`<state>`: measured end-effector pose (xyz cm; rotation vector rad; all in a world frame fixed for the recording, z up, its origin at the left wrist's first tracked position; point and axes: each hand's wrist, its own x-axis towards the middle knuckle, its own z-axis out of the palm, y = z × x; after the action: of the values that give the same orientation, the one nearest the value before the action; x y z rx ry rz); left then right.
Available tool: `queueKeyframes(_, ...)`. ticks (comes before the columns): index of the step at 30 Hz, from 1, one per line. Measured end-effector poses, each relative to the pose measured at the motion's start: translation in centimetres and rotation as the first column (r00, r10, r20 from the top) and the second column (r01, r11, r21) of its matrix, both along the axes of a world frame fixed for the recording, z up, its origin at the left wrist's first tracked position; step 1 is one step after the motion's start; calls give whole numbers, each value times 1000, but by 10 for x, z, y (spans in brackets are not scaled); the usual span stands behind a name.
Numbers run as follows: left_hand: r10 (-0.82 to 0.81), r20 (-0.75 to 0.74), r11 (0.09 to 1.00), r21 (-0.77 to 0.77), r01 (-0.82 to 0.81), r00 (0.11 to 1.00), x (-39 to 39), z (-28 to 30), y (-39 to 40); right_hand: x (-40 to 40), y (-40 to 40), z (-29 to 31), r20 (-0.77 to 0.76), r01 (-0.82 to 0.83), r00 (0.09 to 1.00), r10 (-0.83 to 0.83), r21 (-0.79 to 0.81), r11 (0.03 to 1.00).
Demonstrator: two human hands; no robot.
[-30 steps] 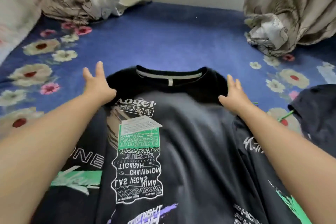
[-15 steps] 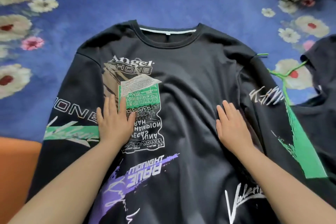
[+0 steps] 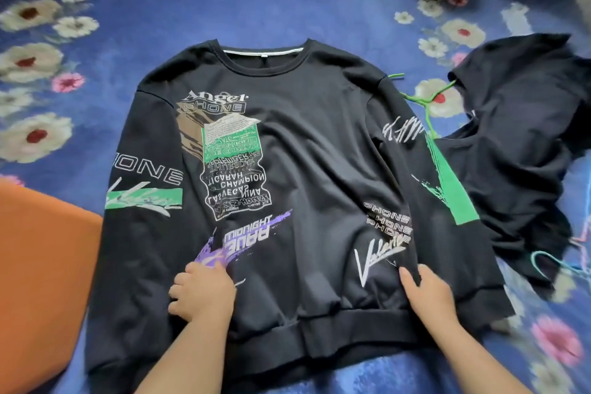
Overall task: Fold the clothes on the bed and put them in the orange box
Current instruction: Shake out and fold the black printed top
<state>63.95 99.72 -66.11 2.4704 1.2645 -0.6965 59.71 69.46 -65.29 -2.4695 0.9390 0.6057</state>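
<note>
Across the middle of the frame the black printed sweatshirt (image 3: 303, 176) lies face up and spread flat on the blue flowered bed cover (image 3: 271, 0), collar toward the top, hem toward the bottom. Both hands have slid down it: a second ago they were up at the shoulders, half a second ago at mid-chest, and now they press just above the hem band. The left hand (image 3: 201, 291) lies on the purple print with fingers partly bent, knuckles up; whether it pinches cloth I cannot tell. The right hand (image 3: 428, 294) lies flat, fingers straight and close together, near the right side seam. That reads as the end of a smoothing pass, so the garment looks ready for its first fold.

At the left edge the orange box (image 3: 41, 265) touches or slightly underlies the left sleeve. On the right, the other sleeve overlaps a second dark garment (image 3: 524, 137), with a green hanger (image 3: 422, 99) between them. Open bed cover lies above the collar, good room for folding.
</note>
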Motion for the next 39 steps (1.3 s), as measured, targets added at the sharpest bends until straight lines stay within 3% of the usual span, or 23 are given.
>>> queueKeyframes(2, 6, 20, 999, 44, -7, 1000, -4, -2, 4, -2, 5, 2, -35, -10, 999, 11, 35, 999)
queueKeyframes(5, 42, 26, 997, 61, -44, 999, -14, -6, 4, -2, 11, 2, -7, 122, 993, -121, 28, 992)
queueKeyframes(8, 17, 36, 999, 40, -19, 999, -32, -8, 8, -9, 16, 3, 27, 173, 985, -172, -41, 984)
queueKeyframes(13, -160, -19, 987, 21, 160, 987, -61, -11, 25, -21, 19, 8, -62, -27, 998, 16, -185, 982)
queueKeyframes(15, -91, 104, 996, 11, 90, 990, -65, -7, 24, -21, 13, 13, -126, -118, 988, 92, -219, 969)
queueKeyframes(17, 94, 256, 995, -43, -85, 962, -65, 4, 22, -21, 5, 19, -151, -156, 981, 121, -247, 956)
queueKeyframes(19, 262, 320, 965, -96, -244, 910, -65, 15, 24, -21, 2, 25, -133, -126, 987, 95, -251, 960)
queueKeyframes(21, 317, 341, 948, -119, -294, 885, -63, 20, 32, -20, 5, 28, -100, -59, 994, 37, -234, 970)
queueKeyframes(24, 93, 282, 995, -55, -80, 955, -65, 19, 44, -21, 5, 27, -110, -42, 994, 16, -241, 969)
queueKeyframes(26, -286, 112, 958, 15, 286, 952, -73, 17, 57, -24, 2, 27, -177, -174, 976, 126, -291, 941)
queueKeyframes(28, -607, -125, 789, 28, 614, 785, -81, 16, 70, -28, -4, 27, -236, -308, 943, 236, -340, 889)
queueKeyframes(29, -692, -209, 703, 25, 711, 691, -83, 15, 76, -29, -7, 27, -258, -351, 927, 271, -353, 867)
queueKeyframes(31, -768, -298, 587, 27, 809, 567, -83, 13, 84, -33, -9, 26, -302, -402, 904, 303, -356, 843)
queueKeyframes(34, -800, -396, 474, 41, 879, 450, -86, 8, 85, -42, -4, 16, -355, -433, 880, 315, -330, 838)
queueKeyframes(36, -779, -476, 457, 15, 889, 408, -87, 8, 79, -44, 2, 10, -403, -421, 871, 281, -316, 850)
queueKeyframes(39, -713, -581, 503, -35, 863, 392, -71, 9, 63, -30, 15, 14, -483, -305, 867, 126, -312, 900)
